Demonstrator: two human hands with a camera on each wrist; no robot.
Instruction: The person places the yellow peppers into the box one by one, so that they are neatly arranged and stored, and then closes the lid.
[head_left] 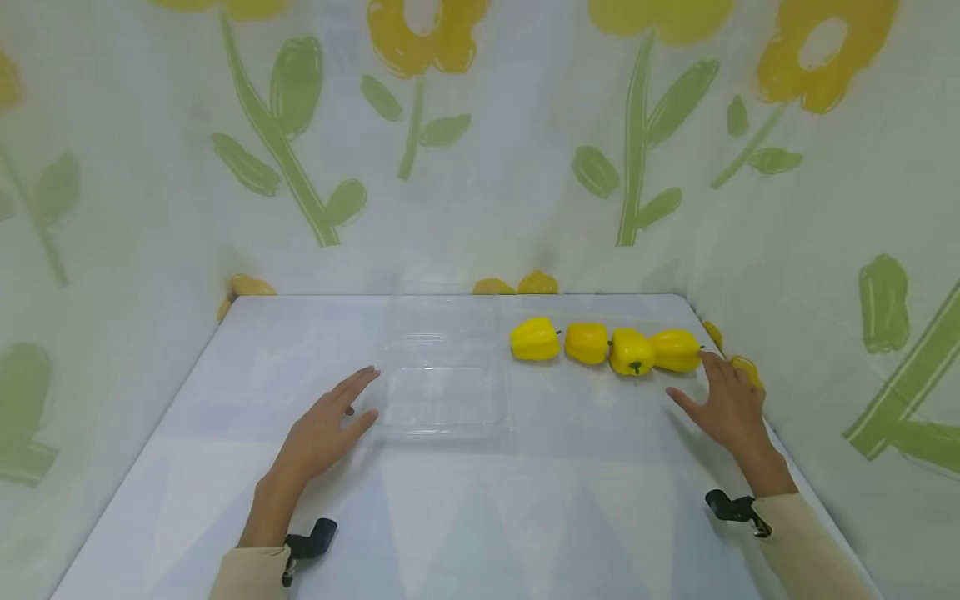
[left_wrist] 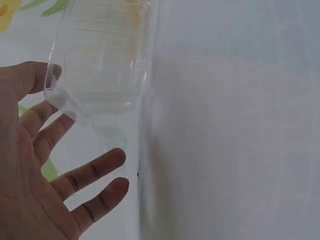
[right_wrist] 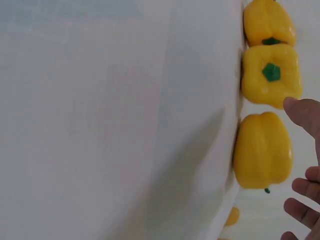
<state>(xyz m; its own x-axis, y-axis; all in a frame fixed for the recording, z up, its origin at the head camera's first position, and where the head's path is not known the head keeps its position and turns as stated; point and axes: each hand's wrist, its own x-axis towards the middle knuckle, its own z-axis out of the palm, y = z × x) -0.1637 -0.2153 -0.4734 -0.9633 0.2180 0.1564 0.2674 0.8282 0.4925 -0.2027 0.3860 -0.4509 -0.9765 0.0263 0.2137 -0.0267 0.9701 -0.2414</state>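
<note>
A clear plastic clamshell box [head_left: 442,432] lies on the table with its lid folded back toward the wall. My left hand [head_left: 322,435] is at the box's left side, fingers spread and fairly straight. In the left wrist view its thumb and two fingers overlap the box's corner [left_wrist: 100,100]; whether they touch it I cannot tell. Several yellow bell peppers [head_left: 587,343] lie in a row right of the box. My right hand [head_left: 723,404] hovers beside the rightmost pepper [head_left: 675,350], fingers apart, holding nothing. The right wrist view shows that pepper [right_wrist: 263,151] close to the thumb.
The white table [head_left: 480,517] has faint pale blue triangles. A cloth wall [head_left: 510,167] with yellow flowers and green leaves stands behind it and along both sides. Dark wrist cameras [head_left: 313,540] are strapped at both sleeves.
</note>
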